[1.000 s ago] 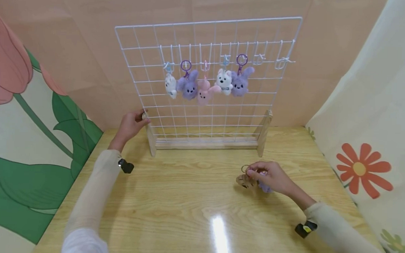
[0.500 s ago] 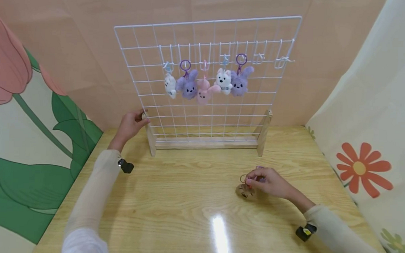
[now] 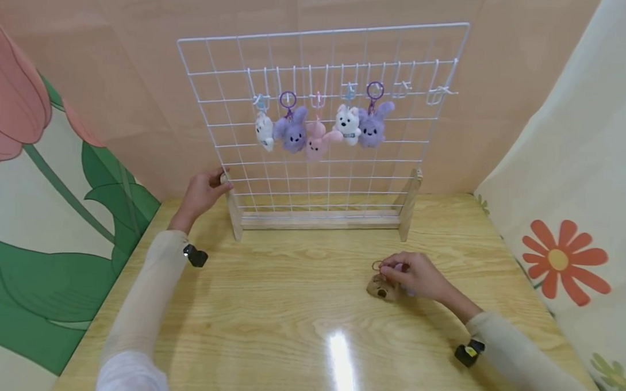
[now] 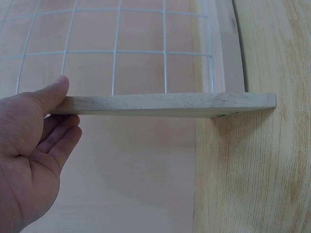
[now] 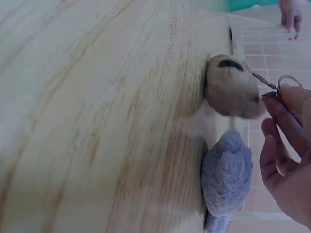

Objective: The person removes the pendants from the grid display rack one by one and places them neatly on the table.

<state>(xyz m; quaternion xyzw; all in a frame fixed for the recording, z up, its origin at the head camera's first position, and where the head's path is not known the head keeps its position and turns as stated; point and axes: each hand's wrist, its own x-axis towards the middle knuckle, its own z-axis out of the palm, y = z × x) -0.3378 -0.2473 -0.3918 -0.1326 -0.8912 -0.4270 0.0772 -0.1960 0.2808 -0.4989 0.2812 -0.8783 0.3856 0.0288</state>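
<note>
Both your arms (image 3: 149, 293) reach forward; your left hand (image 3: 201, 194) grips, thumb (image 4: 52, 94) opposing fingers (image 4: 65, 143); your right hand (image 3: 418, 274) pinches.

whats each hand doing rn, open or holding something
Left hand: closed, gripping the flat, pale wooden side post.
Right hand: closed, pinching the rounded brown plush keychain by its top end.

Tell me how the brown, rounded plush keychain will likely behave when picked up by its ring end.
The brown, rounded plush keychain will probably dangle and swing, since the right hand pinches it near its thin round ring. It looks fuzzy and padded, so it should squash rather than crack, and is likely light for its size.
</note>
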